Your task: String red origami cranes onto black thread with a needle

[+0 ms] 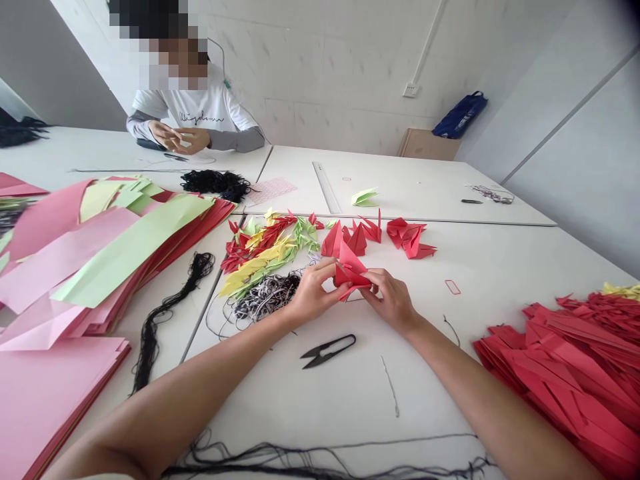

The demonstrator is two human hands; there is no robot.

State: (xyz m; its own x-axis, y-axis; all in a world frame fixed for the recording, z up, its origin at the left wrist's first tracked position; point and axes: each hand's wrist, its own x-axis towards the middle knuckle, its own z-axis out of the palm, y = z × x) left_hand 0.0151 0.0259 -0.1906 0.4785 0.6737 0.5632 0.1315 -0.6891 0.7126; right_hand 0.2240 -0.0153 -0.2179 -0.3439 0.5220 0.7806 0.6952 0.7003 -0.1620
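Between my two hands is a red origami crane [351,268], its paper wings partly spread. My left hand [320,288] pinches its left side, and my right hand [390,297] grips the right side near the lower edge. Just beyond it stand several more red paper cranes [357,239], with another red group [413,238] to the right. A tangle of black and white cord [265,297] lies beside my left hand. Black thread snips [329,351] rest on the table below my hands, and a needle-like wire [391,387] lies to their right.
Strings of small red, yellow and green cranes [260,257] lie behind the cord. Stacked coloured paper [125,247] covers the left side, and folded red paper [565,373] is heaped at the right. Black thread [310,460] runs along the near edge. A person [197,113] sits across the table [490,260].
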